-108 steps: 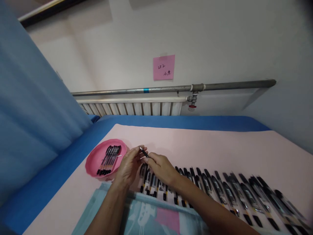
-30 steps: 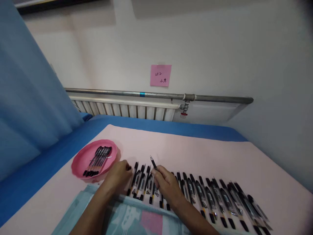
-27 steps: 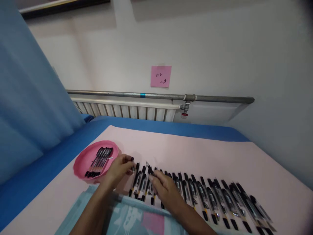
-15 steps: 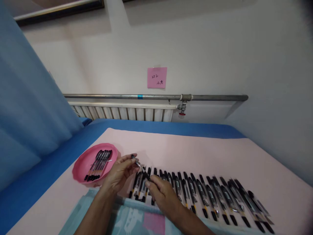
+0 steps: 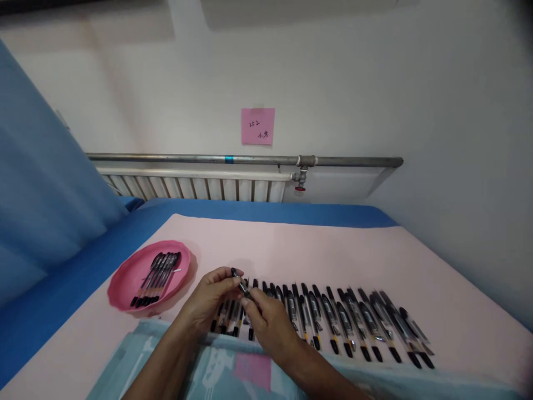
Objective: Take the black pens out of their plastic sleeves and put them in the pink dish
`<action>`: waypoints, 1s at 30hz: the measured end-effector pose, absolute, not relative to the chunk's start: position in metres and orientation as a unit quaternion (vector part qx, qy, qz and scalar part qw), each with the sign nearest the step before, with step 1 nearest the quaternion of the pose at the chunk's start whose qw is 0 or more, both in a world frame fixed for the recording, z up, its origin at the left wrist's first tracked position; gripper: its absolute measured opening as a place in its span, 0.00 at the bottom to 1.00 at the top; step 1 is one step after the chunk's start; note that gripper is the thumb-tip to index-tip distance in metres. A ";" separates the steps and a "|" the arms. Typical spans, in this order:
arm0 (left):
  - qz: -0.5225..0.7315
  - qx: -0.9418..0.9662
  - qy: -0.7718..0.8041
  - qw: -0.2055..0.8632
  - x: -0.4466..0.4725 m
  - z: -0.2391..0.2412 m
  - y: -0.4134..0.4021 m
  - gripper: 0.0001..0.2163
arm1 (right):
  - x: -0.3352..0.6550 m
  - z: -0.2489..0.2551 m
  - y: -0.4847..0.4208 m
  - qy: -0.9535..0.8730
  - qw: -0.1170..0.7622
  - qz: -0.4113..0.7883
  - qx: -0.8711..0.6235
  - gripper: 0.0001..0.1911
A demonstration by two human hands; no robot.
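My left hand and my right hand meet above the left end of a long row of black pens laid side by side on pink paper. Both pinch one black pen between them: the left fingers hold its upper end with the cap, the right fingers hold its barrel. A pink dish with several black pens lying in it sits left of my left hand.
A blue table edge borders the pink paper. A light blue patterned cloth lies at the near edge under my forearms. Behind stand a radiator, a metal pipe, a pink note and a blue curtain.
My left hand came back from beside the row and joined my right hand on the pen. The pen's cap end now sits in the left fingers. The view shifted right.
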State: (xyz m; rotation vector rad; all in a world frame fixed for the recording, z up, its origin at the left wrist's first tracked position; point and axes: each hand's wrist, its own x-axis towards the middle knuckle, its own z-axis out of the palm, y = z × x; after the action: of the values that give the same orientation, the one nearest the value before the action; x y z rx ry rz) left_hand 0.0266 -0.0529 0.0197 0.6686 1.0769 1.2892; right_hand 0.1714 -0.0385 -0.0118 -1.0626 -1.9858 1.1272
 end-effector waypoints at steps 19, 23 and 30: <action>0.624 0.227 0.484 0.569 0.026 0.021 -0.050 0.12 | 0.178 -0.009 -0.042 -0.792 0.261 0.367 -0.413 0.11; 0.632 0.224 0.489 0.557 0.034 0.019 -0.050 0.12 | 0.178 -0.016 -0.042 -0.794 0.263 0.358 -0.416 0.12; 0.634 0.236 0.466 0.571 0.039 0.012 -0.050 0.11 | 0.179 -0.020 -0.045 -0.781 0.286 0.372 -0.412 0.12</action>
State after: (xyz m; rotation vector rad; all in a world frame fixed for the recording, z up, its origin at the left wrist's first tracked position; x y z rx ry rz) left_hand 0.0393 -0.0504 0.0120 0.5530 1.0942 1.4868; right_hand 0.1785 -0.0446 -0.0201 -1.1009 -2.0884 0.9931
